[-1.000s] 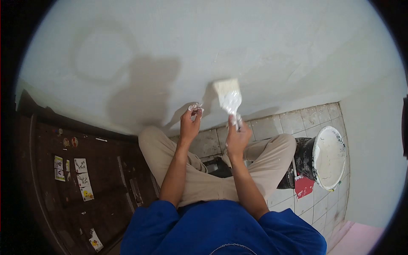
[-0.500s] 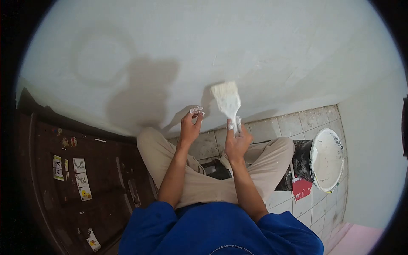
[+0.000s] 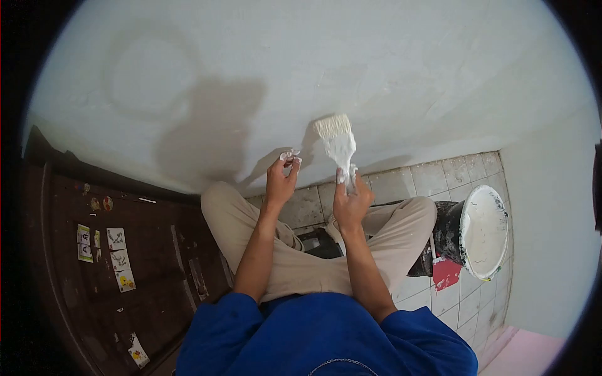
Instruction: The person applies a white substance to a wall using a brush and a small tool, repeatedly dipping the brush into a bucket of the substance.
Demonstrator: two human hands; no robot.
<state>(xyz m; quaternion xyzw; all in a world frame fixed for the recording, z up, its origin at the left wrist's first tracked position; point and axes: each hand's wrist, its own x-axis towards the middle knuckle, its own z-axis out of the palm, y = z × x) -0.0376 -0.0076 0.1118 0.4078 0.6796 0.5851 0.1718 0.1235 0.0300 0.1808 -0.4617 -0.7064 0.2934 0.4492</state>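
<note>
My right hand (image 3: 352, 199) is wrapped round the handle of a wide paintbrush (image 3: 338, 149). The handle and ferrule are coated in white paint, and the pale bristles point up, close to the wall (image 3: 401, 69). Off to the left, my left hand (image 3: 283, 175) is raised with its fingers curled in towards the thumb. White smears cover those fingertips, and I cannot tell whether they pinch something. Shadows of the head, hands and brush fall on the off-white wall.
At my right stands a black bucket (image 3: 449, 235) with a white-rimmed tub of white paint (image 3: 486, 235) tilted on it. A red scraper-like piece (image 3: 446, 274) lies beside it on the tiled floor (image 3: 428, 182). A dark wooden panel with stickers (image 3: 144, 250) is at my left.
The brush has shifted slightly up and its bristles now look more upright and spread. My left hand has barely moved.
</note>
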